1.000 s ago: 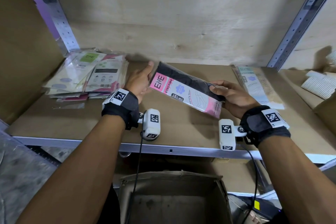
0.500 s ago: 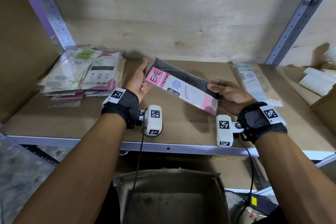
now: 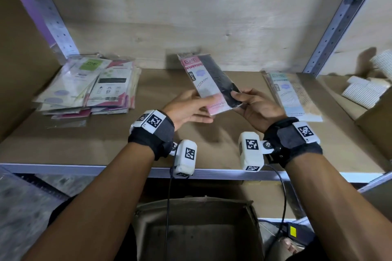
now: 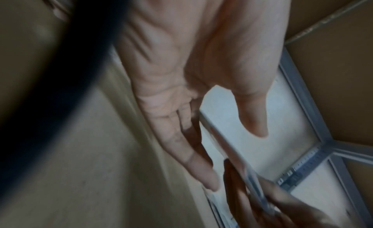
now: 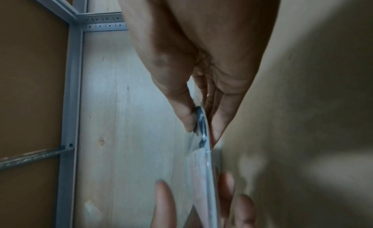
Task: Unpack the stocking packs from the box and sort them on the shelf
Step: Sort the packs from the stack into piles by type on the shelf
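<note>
I hold a stocking pack, black with a pink label, slanted above the middle of the shelf, its far end towards the back wall. My right hand pinches its near right corner, thumb on top; the right wrist view shows the pack edge-on between thumb and fingers. My left hand lies under the near left corner with straight fingers and the thumb apart. A pile of mixed packs lies at the shelf's left. A pale blue pack lies at the right.
An open cardboard box stands below the shelf's front edge, between my arms. Metal uprights frame the bay. In the bay to the right a carton holds white ribbed items.
The pack has swung from lying crosswise to pointing at the back wall. My left hand has moved from its far left end to under its near end. The right hand keeps its pinch.
</note>
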Demonstrator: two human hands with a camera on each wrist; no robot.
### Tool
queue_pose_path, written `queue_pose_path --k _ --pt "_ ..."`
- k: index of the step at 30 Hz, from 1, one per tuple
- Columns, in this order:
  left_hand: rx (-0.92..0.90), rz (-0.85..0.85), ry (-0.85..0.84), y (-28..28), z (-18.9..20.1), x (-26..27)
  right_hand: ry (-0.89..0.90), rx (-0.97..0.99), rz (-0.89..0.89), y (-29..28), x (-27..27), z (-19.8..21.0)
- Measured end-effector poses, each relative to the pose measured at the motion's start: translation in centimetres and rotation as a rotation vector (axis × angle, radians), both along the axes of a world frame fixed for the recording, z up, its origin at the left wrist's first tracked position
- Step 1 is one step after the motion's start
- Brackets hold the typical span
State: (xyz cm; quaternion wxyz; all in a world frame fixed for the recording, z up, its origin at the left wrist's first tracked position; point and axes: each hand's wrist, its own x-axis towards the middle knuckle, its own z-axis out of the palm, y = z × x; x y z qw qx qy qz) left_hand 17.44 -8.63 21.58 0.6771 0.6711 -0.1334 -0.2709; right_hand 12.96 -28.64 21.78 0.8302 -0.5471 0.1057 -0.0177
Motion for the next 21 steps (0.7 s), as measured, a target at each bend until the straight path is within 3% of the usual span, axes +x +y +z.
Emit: queue_pose_path --k 6,10,16,21 --pt "-0.030 -0.025 -0.140 -0.8 -0.4 -0.5 0.045 -0.351 -0.025 -0.5 -0.6 0.1" --pt "0.009 -0.041 -0.143 -0.6 -0.5 0.0 0.064 -0.349 -0.019 -1.5 -0.9 0.3" --pt "-0.007 -0.099 0.006 -0.5 0.0 0.6 0.106 -0.370 0.014 -2.9 -0.9 0.6" --pt "0.194 -0.049 -0.057 -1.6 -0.3 0.3 0.207 -0.618 -0.036 -3.5 -0.3 -0.1"
